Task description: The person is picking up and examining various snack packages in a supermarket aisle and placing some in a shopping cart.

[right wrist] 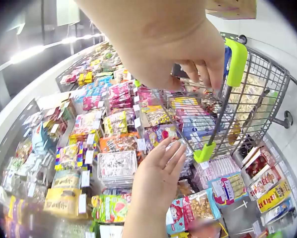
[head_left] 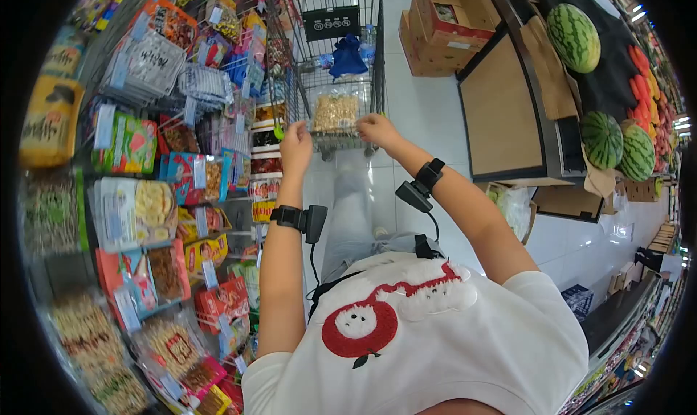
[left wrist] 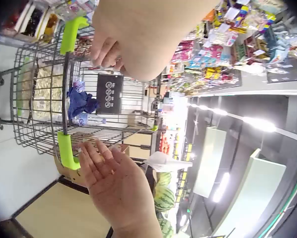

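A shopping cart stands in front of the person, with a clear bag of pale yellow food near its handle end. The left hand is beside the green left handle end; in the right wrist view the fingers of this left hand are extended. By the other end is the right hand; in the left wrist view this right hand shows its palm, fingers loosely spread beside the green grip. Neither hand visibly holds anything. Contact with the handle cannot be told.
A blue cloth-like item and bottles lie in the cart. Racks of packaged snacks line the left. On the right are cardboard boxes and a stand with watermelons. White floor tiles lie between cart and stand.
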{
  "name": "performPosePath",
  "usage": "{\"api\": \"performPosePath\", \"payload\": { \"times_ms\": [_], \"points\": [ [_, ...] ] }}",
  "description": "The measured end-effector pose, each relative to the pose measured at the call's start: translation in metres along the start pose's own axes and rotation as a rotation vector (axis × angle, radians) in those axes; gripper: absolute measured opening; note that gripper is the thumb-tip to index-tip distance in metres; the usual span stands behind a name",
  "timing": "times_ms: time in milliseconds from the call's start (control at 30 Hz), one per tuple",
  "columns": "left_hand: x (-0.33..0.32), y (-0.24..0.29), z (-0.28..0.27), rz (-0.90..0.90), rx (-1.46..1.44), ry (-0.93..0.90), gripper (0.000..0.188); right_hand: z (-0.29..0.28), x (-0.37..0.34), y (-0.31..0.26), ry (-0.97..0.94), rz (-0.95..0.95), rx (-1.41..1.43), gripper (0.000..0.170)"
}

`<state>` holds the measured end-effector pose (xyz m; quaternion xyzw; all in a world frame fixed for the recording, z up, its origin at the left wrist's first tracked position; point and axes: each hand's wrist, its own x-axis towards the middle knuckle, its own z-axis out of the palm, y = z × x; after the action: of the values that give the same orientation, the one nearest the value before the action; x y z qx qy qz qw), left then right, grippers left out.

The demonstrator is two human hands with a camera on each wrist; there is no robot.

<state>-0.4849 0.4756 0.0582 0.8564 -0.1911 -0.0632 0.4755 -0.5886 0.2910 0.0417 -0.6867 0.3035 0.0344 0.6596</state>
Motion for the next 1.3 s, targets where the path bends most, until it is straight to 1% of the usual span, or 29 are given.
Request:
{"api": "performPosePath", "payload": {
  "times_ms": [33, 100, 133, 200, 233, 300, 367, 400, 433, 467, 533, 600, 633, 667, 700, 733, 767, 800, 867, 933, 967, 1000, 1033, 1100, 1133, 1200, 1233, 1267, 1300],
  "points": [
    [0.024, -0.017, 0.015, -0.058, -0.005, -0.026, 0.026, -0.003, 0.022, -0.006, -0.006, 0.076, 0.001, 0.026],
    [0.072, -0.051, 0.046, -0.151, 0.075, -0.077, 0.029, 0.002, 0.082, -0.002, 0.054, 0.240, 0.130, 0.033],
    [0.094, -0.062, 0.059, -0.272, 0.043, -0.130, 0.029, 0.007, 0.112, 0.004, 0.082, 0.326, 0.194, 0.036],
    [0.136, -0.091, 0.083, -0.526, -0.019, -0.243, 0.030, 0.014, 0.166, 0.022, 0.115, 0.435, 0.479, 0.040],
    [0.159, -0.114, 0.097, -0.652, 0.037, -0.305, 0.029, 0.017, 0.192, 0.033, 0.134, 0.491, 0.616, 0.043],
    [0.187, -0.175, 0.137, -0.934, 0.147, -0.433, 0.029, 0.018, 0.235, 0.066, 0.261, 0.610, 0.447, 0.041],
    [0.192, -0.228, 0.165, -1.221, 0.280, -0.581, 0.030, 0.021, 0.258, 0.130, 0.232, 0.604, 0.589, 0.038],
    [0.194, -0.245, 0.170, -1.356, 0.353, -0.655, 0.030, 0.023, 0.270, 0.161, 0.218, 0.603, 0.659, 0.036],
    [0.192, -0.242, 0.169, -1.355, 0.270, -0.452, 0.030, 0.022, 0.276, 0.177, 0.243, 0.617, 0.703, 0.034],
    [0.188, -0.220, 0.165, -1.347, 0.191, -0.250, 0.031, 0.021, 0.279, 0.182, 0.284, 0.709, 0.691, 0.032],
    [0.204, -0.190, 0.147, -1.358, 0.028, -0.181, 0.031, 0.015, 0.279, 0.173, 0.376, 0.944, 0.605, 0.029],
    [0.205, -0.214, 0.155, -1.407, 0.023, -0.231, 0.031, 0.007, 0.281, 0.151, 0.426, 1.166, 0.528, 0.025],
    [0.199, -0.231, 0.161, -1.428, 0.017, -0.259, 0.031, 0.006, 0.282, 0.146, 0.438, 1.245, 0.513, 0.023],
    [0.180, -0.273, 0.172, -1.513, -0.098, -0.206, 0.032, 0.006, 0.282, 0.147, 0.447, 1.300, 0.510, 0.021],
    [0.182, -0.273, 0.175, -1.564, -0.083, -0.220, 0.032, 0.006, 0.283, 0.152, 0.434, 1.322, 0.510, 0.019],
    [0.186, -0.268, 0.175, -1.612, -0.068, -0.230, 0.032, 0.011, 0.283, 0.180, 0.418, 1.297, 0.527, 0.021],
    [0.189, -0.263, 0.172, -1.657, -0.050, -0.239, 0.032, 0.015, 0.279, 0.217, 0.350, 1.265, 0.621, 0.022],
    [0.191, -0.262, 0.171, -1.626, -0.005, -0.282, 0.032, 0.018, 0.278, 0.222, 0.280, 1.229, 0.716, 0.022],
    [0.198, -0.259, 0.169, -1.550, 0.085, -0.368, 0.031, 0.019, 0.280, 0.230, 0.200, 1.196, 0.772, 0.021],
    [0.194, -0.280, 0.171, -1.443, 0.165, -0.561, 0.031, 0.018, 0.283, 0.212, 0.120, 1.163, 0.792, 0.020],
    [0.188, -0.285, 0.172, -1.464, 0.125, -0.529, 0.031, 0.016, 0.281, 0.204, 0.084, 1.147, 0.784, 0.020],
    [0.191, -0.278, 0.170, -1.485, 0.085, -0.495, 0.031, 0.013, 0.279, 0.199, 0.007, 1.059, 0.676, 0.020],
    [0.195, -0.271, 0.167, -1.527, -0.039, -0.418, 0.033, 0.010, 0.276, 0.192, -0.057, 0.969, 0.565, 0.020],
    [0.198, -0.259, 0.155, -1.597, -0.285, -0.258, 0.035, 0.002, 0.278, 0.165, 0.008, 1.132, 0.565, 0.020],
    [0.191, -0.276, 0.159, -1.670, -0.390, -0.182, 0.040, 0.006, 0.277, 0.169, 0.068, 1.180, 0.424, 0.019],
    [0.175, -0.309, 0.165, -1.718, -0.470, -0.220, 0.042, 0.006, 0.276, 0.148, 0.044, 1.226, 0.296, 0.019],
    [0.174, -0.306, 0.162, -1.707, -0.550, -0.240, 0.041, 0.005, 0.275, 0.141, 0.034, 1.245, 0.230, 0.020],
    [0.172, -0.303, 0.160, -1.695, -0.629, -0.260, 0.041, 0.005, 0.272, 0.133, -0.008, 1.208, 0.207, 0.018],
    [0.172, -0.300, 0.158, -1.638, -0.644, -0.252, 0.039, 0.006, 0.271, 0.133, 0.026, 1.201, 0.274, 0.015]
  ]
}}
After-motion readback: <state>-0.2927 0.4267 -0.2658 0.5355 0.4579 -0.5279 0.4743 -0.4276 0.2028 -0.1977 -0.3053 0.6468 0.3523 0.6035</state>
